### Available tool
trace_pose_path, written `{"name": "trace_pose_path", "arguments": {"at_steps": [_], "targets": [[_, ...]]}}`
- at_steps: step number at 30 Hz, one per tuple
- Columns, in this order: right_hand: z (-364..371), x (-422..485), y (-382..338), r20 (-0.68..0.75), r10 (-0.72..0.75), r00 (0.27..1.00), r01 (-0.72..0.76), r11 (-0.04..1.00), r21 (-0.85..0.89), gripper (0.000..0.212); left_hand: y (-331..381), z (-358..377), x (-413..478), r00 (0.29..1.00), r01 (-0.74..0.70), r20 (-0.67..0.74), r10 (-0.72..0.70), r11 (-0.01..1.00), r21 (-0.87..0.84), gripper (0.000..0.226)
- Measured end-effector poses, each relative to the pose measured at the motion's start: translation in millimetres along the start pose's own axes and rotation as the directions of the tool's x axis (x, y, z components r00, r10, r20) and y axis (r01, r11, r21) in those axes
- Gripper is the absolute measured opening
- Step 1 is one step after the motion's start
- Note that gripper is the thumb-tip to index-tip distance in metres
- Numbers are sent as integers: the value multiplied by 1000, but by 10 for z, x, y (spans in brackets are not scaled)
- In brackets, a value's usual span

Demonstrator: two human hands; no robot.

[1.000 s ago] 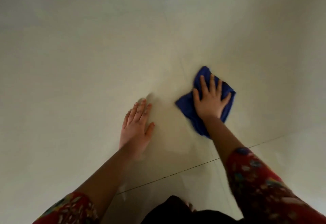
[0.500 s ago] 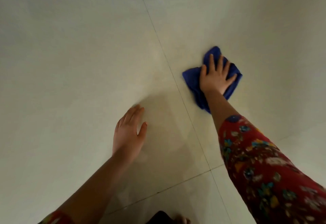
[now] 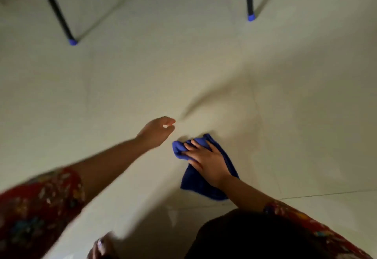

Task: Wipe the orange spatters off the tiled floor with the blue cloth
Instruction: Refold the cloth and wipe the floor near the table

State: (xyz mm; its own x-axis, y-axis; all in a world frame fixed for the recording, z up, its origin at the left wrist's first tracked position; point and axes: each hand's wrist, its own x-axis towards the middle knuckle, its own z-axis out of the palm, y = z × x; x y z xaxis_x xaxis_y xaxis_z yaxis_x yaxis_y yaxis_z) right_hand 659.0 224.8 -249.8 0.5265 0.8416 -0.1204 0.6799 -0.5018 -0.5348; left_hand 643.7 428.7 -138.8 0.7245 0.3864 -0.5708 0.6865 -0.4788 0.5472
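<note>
A pale, glossy tiled floor (image 3: 122, 85) with thin grout lines (image 3: 326, 194) fills the view, and two black furniture legs (image 3: 55, 7) with blue caps stand at its far edge. The right hand (image 3: 210, 162) lies flat with fingers spread on the crumpled blue cloth (image 3: 195, 185), low and centre on the floor. The left hand (image 3: 157, 131), blurred, is just beside the cloth, fingers loosely curled and holding nothing.

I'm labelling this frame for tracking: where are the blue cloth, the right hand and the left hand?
blue cloth (image 3: 196, 186): head view, its bare lower fold.
right hand (image 3: 208, 159): head view, back of the hand.
left hand (image 3: 157, 131): head view, back of the hand.
</note>
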Motion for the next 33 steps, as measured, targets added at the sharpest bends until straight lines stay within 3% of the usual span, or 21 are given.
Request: {"name": "trace_pose_path", "arguments": {"at_steps": [1, 2, 3, 4, 5, 7, 9, 12, 15, 19, 24, 29, 31, 33], "targets": [[4, -45, -132, 31, 62, 998, -68, 975, 213, 40, -71, -155, -113, 998, -15, 55, 12, 998, 60, 26], [-93, -59, -251, 35, 190, 981, -184, 864, 468, 33, -110, -275, -176, 994, -36, 106, 25, 994, 102, 23], [-245, -34, -375, 58, 309, 949, -248, 621, 744, 27, -148, -390, -246, 988, -38, 152, 21, 993, 110, 22], [-442, -8, -505, 125, 365, 922, -253, 327, 911, 27, -172, -483, -316, 982, -22, 190, 5, 996, 90, 21], [-608, 12, -592, 190, 371, 909, -221, 43, 974, 33, -176, -559, -398, 976, -2, 216, -11, 998, 58, 21], [-933, 16, -714, 275, 366, 889, -142, -351, 925, 41, -159, -632, -574, 965, 68, 260, -43, 994, -91, 26], [-1269, 81, -894, 264, 346, 900, -56, -509, 859, 49, -120, -717, -716, 960, 46, 278, 27, 966, -255, 43], [-1673, 183, -1101, 185, 353, 917, 3, -470, 883, 70, 10, -775, -831, 943, -51, 272, 193, 889, -455, 49], [-1936, 279, -1267, 90, 368, 925, 65, -388, 919, 55, 155, -898, -879, 925, -136, 227, 304, 825, -549, 36], [-2082, 281, -1305, 8, 418, 908, 113, -265, 958, 39, 245, -1043, -889, 919, -287, 41, 392, 736, -614, 33], [-1975, 334, -1146, 92, 600, 795, -161, 62, 985, 25, 367, -1113, -882, 928, -277, -3, 372, 685, -674, 31], [-1902, 278, -1393, 219, 515, 829, -405, 282, 870, 40, 499, -1146, -918, 944, -232, 14, 329, 693, -682, 20], [-2023, 312, -1490, 243, 492, 836, -428, 308, 849, 51, 506, -1225, -867, 942, -222, 20, 334, 669, -709, 18], [-2169, 349, -1560, 229, 465, 855, -412, 341, 845, 48, 496, -1310, -851, 929, -205, 55, 367, 632, -748, 31]]}}
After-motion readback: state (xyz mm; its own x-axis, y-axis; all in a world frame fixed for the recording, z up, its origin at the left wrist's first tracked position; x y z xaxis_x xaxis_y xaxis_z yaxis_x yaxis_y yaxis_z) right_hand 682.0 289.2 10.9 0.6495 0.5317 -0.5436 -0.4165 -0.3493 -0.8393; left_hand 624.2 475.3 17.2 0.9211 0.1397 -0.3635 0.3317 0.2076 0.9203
